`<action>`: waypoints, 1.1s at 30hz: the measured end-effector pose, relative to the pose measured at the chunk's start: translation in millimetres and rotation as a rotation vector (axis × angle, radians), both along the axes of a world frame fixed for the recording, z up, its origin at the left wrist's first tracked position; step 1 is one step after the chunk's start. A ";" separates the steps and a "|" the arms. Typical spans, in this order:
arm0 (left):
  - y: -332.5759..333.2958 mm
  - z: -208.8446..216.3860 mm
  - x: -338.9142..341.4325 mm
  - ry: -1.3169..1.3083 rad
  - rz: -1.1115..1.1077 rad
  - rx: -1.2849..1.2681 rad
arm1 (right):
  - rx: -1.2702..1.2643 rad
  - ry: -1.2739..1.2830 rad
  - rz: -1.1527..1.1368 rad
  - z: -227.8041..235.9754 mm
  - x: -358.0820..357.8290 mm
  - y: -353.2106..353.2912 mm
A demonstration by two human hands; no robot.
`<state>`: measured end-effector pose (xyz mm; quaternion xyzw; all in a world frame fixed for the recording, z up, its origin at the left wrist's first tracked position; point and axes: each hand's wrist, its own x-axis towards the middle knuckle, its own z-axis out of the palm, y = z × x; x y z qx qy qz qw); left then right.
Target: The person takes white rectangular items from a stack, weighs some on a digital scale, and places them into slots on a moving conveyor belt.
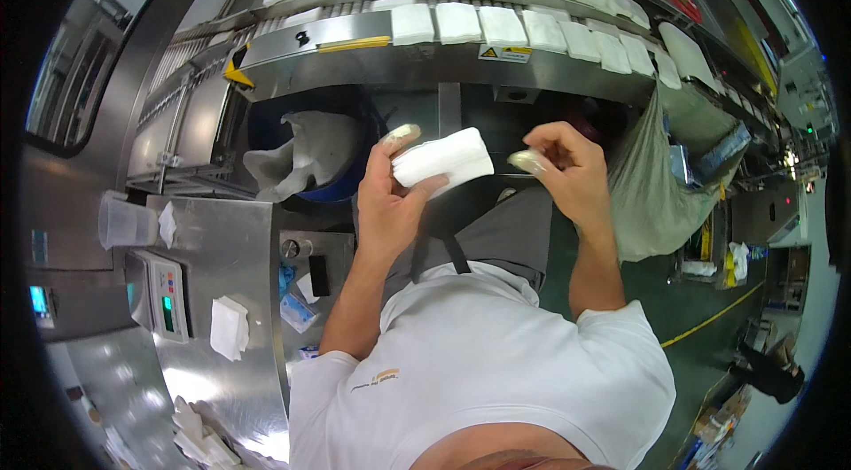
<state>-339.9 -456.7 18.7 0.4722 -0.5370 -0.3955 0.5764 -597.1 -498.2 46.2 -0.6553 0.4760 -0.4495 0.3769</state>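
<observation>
Before you, tissue stacks (503, 30) lay along the conveyor (372, 65). On your left, the counter (222, 240) bore a scale (165, 296) and another stack (230, 328). At right hung a sack (647, 191).

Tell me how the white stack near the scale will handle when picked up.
Probably soft and light: the white stack looks like folded sheets, as does the bundle in the left hand. Its edges may flop apart, since they look uneven. It seems unlikely to roll, lying flat on the steel table.
</observation>
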 end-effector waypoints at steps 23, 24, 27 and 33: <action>-7.9 -18.7 1.5 0.601 -0.402 0.215 | 0.182 -0.149 0.307 9.2 12.9 19.6; -9.4 -15.6 -3.1 0.489 -0.337 0.192 | 0.172 -0.080 0.283 11.2 12.6 21.2; -13.4 -16.6 -16.8 0.411 -0.208 0.189 | 0.070 0.069 0.148 1.0 13.6 19.7; -15.5 -29.1 -20.3 0.308 -0.124 0.144 | 0.260 -0.129 0.225 -19.1 9.8 13.6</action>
